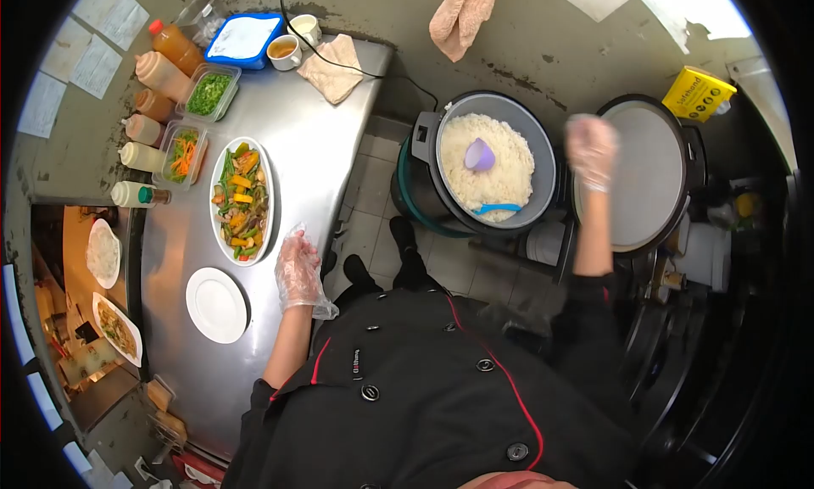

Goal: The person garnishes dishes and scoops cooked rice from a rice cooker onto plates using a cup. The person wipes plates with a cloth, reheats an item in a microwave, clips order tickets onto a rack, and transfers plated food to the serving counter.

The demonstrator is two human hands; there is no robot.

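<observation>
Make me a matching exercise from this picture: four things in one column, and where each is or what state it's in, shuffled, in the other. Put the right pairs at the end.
Things
1. Purple cup
2. Round white plate
3. Oval dish
4. Right hand

Places and states
A. Filled with mixed vegetables
B. In a clear glove, near the raised round lid
C. Resting on the rice
D. Bare, on the steel table

Right pairs: 1-C, 2-D, 3-A, 4-B
</observation>
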